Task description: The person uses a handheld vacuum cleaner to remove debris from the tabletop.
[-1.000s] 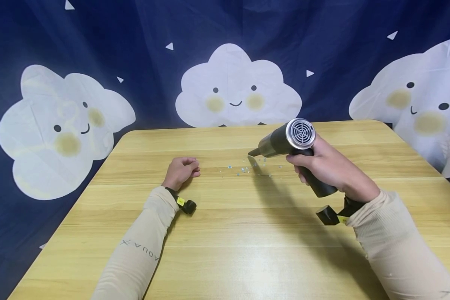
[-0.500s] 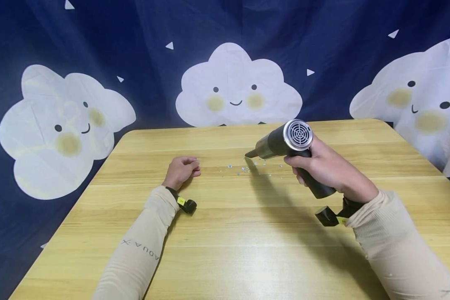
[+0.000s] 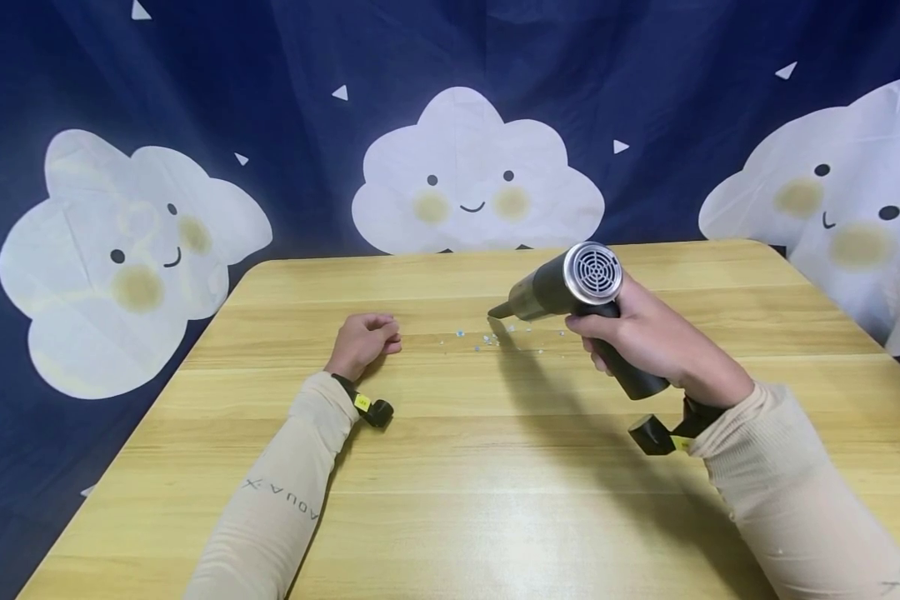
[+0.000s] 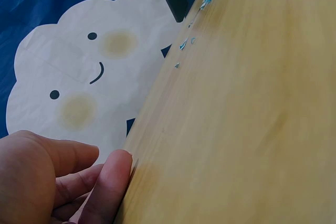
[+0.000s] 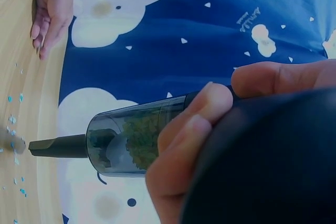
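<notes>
My right hand (image 3: 656,333) grips the black handle of a handheld vacuum cleaner (image 3: 558,287), its fingers wrapped round it. The narrow nozzle points down and left, just above the table, close to scattered blue and white paper scraps (image 3: 487,340). In the right wrist view, the vacuum's see-through dust cup (image 5: 134,142) shows a yellowish-green mass inside. Resting on the table left of the scraps is my left hand (image 3: 363,343), its fingers loosely bent and holding nothing. The left wrist view shows the left fingertips (image 4: 116,163) well apart from the scraps.
The wooden table (image 3: 435,467) spans the lower view, with its far edge against a dark blue curtain (image 3: 300,192) printed with white clouds. A black camera is strapped to each wrist. The vacuum's shadow falls across the table's right half.
My right hand has shifted the vacuum cleaner slightly left and down, so its nozzle sits a little further left over the scraps. The left hand stays put.
</notes>
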Demonstrator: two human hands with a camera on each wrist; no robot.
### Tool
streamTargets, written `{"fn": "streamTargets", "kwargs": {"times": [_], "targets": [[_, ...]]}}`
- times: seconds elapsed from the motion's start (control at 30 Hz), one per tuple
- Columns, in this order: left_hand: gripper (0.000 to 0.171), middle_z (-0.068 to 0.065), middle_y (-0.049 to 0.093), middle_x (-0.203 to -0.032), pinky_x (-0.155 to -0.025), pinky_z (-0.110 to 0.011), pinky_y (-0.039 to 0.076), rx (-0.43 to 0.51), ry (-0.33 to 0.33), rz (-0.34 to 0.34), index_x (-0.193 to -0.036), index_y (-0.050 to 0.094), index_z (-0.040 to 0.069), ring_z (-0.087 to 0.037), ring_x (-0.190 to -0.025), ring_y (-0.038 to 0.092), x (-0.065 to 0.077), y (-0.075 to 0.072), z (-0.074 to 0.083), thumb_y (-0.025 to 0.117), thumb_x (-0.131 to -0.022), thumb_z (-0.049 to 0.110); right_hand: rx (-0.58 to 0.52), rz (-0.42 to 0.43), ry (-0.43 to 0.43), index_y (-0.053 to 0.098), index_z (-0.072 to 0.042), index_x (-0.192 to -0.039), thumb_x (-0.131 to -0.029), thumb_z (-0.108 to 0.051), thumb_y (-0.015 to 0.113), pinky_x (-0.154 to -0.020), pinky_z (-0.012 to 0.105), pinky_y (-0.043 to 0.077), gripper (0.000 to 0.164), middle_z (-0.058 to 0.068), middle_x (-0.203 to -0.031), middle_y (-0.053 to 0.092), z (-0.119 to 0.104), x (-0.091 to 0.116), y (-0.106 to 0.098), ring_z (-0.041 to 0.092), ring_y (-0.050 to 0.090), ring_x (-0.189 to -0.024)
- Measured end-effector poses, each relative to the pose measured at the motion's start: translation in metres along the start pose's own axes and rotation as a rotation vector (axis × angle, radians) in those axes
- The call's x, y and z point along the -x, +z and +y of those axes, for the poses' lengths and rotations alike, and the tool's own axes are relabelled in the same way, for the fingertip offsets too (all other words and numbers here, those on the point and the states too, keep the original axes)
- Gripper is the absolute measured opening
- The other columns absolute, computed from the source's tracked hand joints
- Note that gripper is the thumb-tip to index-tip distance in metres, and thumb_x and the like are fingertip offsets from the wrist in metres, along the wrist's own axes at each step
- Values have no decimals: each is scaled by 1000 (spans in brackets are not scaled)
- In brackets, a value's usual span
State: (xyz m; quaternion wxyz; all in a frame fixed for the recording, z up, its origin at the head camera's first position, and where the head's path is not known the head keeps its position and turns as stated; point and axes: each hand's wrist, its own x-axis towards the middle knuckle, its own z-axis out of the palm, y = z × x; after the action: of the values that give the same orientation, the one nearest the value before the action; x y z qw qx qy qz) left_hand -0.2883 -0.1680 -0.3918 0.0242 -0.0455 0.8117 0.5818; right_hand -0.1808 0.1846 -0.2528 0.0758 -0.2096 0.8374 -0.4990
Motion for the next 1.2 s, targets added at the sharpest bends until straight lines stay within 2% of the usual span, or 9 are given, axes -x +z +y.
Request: {"fn": "streamTargets", "kwargs": {"times": [0.43, 0.9, 1.2], "targets": [[24, -10, 54, -135, -69, -16, 60, 12, -15, 2, -112, 63, -5, -12, -83, 65, -1, 1, -1, 59, -93, 10, 5, -8, 7, 38, -10, -127, -94, -11, 56, -46, 37, 52, 38, 22, -71, 51, -1, 0, 1, 29, 54, -51], [24, -10, 55, -134, -70, -16, 60, -7, -1, 11, -112, 64, -4, -13, -84, 66, -1, 1, -1, 59, -93, 11, 2, -6, -3, 38, -10, -128, -94, -10, 56, -46, 37, 52, 39, 22, -71, 51, -1, -1, 2, 29, 53, -51], [26, -11, 55, -134, -71, -17, 60, 6, -3, 6, -114, 62, -5, -17, -89, 65, -2, 2, -3, 59, -94, 11, -17, 2, 10, 38, -10, -128, -93, -10, 56, -46, 36, 52, 40, 21, -72, 51, 1, -2, 4, 28, 53, -51]]}}
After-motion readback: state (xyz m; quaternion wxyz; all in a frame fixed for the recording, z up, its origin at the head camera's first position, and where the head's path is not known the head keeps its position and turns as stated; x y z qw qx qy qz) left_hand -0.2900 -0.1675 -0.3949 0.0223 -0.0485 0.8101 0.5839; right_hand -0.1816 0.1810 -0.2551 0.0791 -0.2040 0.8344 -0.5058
